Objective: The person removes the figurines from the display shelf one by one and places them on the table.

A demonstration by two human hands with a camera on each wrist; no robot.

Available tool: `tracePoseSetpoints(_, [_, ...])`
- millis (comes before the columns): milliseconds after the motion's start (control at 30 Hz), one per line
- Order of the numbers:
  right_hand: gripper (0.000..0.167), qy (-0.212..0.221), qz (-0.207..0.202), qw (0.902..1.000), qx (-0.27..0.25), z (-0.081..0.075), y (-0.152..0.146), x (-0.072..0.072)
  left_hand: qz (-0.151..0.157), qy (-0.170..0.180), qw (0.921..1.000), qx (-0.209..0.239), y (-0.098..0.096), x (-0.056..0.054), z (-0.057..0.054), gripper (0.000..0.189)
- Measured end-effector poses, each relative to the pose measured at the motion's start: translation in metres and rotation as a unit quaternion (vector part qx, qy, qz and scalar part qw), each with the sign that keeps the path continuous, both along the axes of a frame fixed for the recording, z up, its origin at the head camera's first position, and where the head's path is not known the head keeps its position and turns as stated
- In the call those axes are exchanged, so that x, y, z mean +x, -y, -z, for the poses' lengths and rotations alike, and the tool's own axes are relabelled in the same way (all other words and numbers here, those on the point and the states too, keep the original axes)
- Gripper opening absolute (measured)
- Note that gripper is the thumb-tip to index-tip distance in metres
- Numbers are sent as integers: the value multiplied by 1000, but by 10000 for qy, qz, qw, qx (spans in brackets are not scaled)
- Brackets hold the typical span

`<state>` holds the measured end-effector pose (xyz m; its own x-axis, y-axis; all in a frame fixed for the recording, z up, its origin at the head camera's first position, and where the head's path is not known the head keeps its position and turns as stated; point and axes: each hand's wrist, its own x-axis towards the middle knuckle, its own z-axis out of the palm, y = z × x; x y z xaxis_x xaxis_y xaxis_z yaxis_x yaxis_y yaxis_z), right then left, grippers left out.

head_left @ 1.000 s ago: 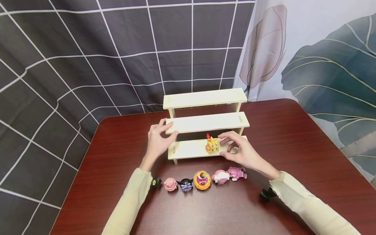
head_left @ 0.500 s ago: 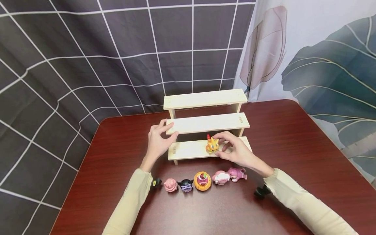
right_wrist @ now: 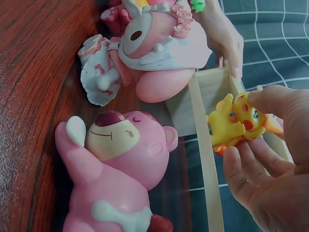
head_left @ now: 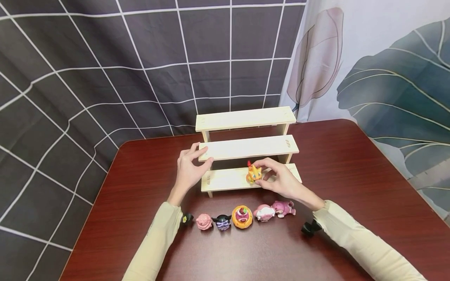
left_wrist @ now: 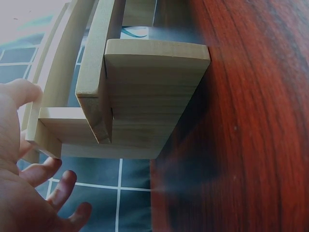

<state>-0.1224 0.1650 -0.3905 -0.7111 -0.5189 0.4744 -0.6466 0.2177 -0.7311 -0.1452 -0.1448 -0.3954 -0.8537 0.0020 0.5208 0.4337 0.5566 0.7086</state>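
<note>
On the bottom step of a three-tier wooden display stand sits a small yellow toy figurine with a red tip sticking up behind it. My right hand pinches its head from the right, thumb and fingers on either side; the right wrist view shows the figurine's blue eye, red cheek and raised arm close up. My left hand holds the left end of the middle step. In the left wrist view, fingers lie against that board's end, others spread below it.
In front of the stand, a row of figurines lies on the red-brown table: a pink one, a black-and-purple one, an orange tart-like one, a pink-and-white one and a pink bear. A dark grid-patterned curtain hangs behind.
My right hand has moved left from beside the yellow figurine and now pinches it; the figurine has tilted slightly. My left hand has stayed at the stand.
</note>
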Motion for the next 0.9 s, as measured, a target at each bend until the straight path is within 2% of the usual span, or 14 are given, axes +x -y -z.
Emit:
tracePoseSetpoints(633, [45, -164, 5, 9998, -122, -1, -10, 8, -34, -19, 10000, -31, 1, -1, 2, 39])
tracePoseSetpoints(900, [49, 5, 40, 9999, -113, -3, -22, 16, -25, 24, 10000, -4, 0, -1, 2, 39])
